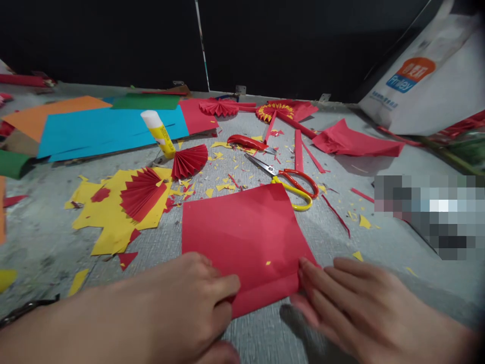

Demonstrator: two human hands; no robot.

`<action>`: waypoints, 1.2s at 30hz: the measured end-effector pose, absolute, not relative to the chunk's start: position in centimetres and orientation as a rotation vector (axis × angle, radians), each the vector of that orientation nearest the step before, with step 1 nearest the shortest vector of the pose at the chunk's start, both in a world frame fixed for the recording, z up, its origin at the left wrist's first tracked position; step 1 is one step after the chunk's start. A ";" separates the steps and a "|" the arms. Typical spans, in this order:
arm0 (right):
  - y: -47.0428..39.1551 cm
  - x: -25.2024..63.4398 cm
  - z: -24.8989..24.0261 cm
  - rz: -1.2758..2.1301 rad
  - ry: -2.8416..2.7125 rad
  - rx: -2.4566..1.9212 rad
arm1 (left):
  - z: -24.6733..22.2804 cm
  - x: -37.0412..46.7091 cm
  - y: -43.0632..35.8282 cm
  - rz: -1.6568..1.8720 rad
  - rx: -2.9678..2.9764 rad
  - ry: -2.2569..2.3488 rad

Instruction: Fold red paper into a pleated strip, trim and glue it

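A red paper sheet (242, 222) lies in front of me, with a folded strip along its near edge. My left hand (189, 298) grips the near left part of that edge, fingers bent around it. At the near right corner my right hand (341, 298) pinches the sheet between thumb and fingers. A small yellow scrap rests on the sheet near the fold. Just beyond the far right corner lie scissors (271, 171) with red and yellow handles, partly opened. Behind them is a red-handled cutter (248, 142).
A glue stick (158, 132) stands beside a red paper fan (189, 161). Another fan (141, 194) lies on yellow paper (87, 202). Blue paper (113, 126) is at the back left, pleated red pieces (219, 106) behind, a white bag (420, 81) at the right.
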State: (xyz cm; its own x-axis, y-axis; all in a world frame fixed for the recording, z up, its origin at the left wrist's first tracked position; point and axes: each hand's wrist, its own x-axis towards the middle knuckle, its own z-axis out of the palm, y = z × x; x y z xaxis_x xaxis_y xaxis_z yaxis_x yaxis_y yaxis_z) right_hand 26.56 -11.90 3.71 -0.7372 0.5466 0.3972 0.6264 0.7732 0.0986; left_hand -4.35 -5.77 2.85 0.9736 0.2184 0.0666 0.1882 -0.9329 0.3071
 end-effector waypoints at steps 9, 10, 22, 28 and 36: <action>-10.8 26.9 2.4 -0.024 -2.575 -0.788 | 2.5 -2.1 -4.6 0.321 2.796 0.040; -10.4 26.9 2.1 0.024 -2.541 -0.785 | 2.5 -2.1 -4.4 0.335 2.774 0.038; -7.5 27.7 0.3 0.398 -2.503 -0.808 | 1.8 -2.3 -3.5 0.374 2.534 -0.053; -7.8 27.7 0.4 0.508 -2.497 -0.831 | 2.7 -2.2 -3.5 0.322 2.505 -0.062; -8.4 27.3 1.2 0.509 -2.513 -0.911 | 2.9 -2.0 -2.8 0.218 2.498 -0.128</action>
State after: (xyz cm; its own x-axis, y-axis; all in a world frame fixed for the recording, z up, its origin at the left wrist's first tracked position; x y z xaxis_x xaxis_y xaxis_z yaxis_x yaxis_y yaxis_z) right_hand 27.33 -8.35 1.24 -0.6987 0.6675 0.2573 0.5148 0.7189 -0.4671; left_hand -2.03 -2.80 2.85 0.9817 -0.0405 0.1860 -0.1428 -0.8026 0.5792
